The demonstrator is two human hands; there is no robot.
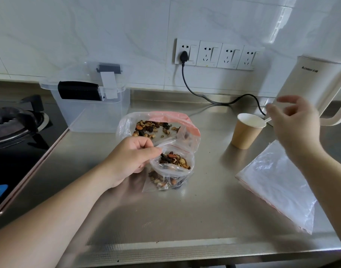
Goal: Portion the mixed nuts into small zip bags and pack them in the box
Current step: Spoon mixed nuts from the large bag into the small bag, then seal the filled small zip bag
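Note:
My left hand (132, 157) pinches the rim of a small zip bag (172, 165), holding it open and upright; it holds mixed nuts. Under it lies another small bag of nuts (163, 183) flat on the counter. Behind them a large clear bag of mixed nuts (158, 128) with a red zip strip lies open. My right hand (295, 124) hovers with fingers spread loosely just right of a paper cup (245, 134). A white spoon (266, 120) rests in the cup, its handle pointing at my thumb. The clear plastic box (92, 113) stands open at the back left.
A stack of empty zip bags (276, 182) lies at the right on the steel counter (185, 219). A cream kettle (310, 88) stands at the back right, its black cord (214, 100) running to the wall socket. The gas stove (14, 122) is at the left.

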